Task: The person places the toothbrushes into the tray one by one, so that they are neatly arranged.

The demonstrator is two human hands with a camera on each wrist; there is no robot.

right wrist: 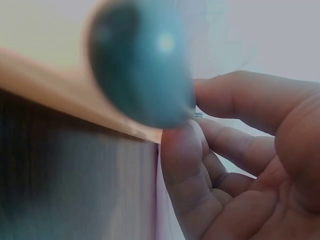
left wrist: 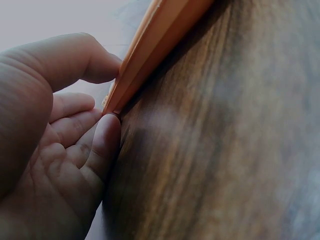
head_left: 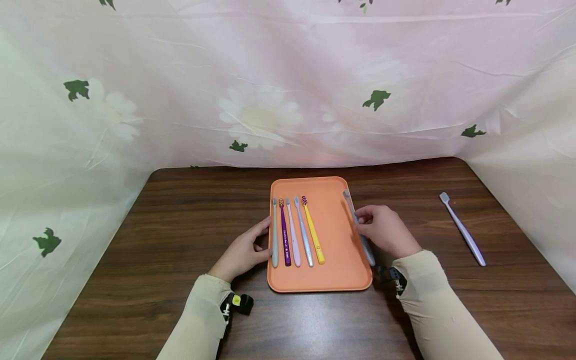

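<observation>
An orange tray (head_left: 333, 280) lies on the table with several toothbrushes side by side in its left half. These include a grey-green toothbrush (head_left: 275, 240), a purple toothbrush (head_left: 285, 235), a pink toothbrush (head_left: 293, 235), a light blue toothbrush (head_left: 304, 235) and a yellow toothbrush (head_left: 314, 232). Between thumb and fingers my right hand (head_left: 387, 230) pinches a grey toothbrush (head_left: 368, 252) over the tray's right rim. Its rounded handle end looms blurred in the right wrist view. My left hand (head_left: 240, 255) touches the tray's left side with thumb and fingertips.
Out to the right, a pale lavender toothbrush (head_left: 465, 232) lies on the dark wooden table (head_left: 202, 215). A floral curtain (head_left: 288, 90) hangs behind the table and along both sides.
</observation>
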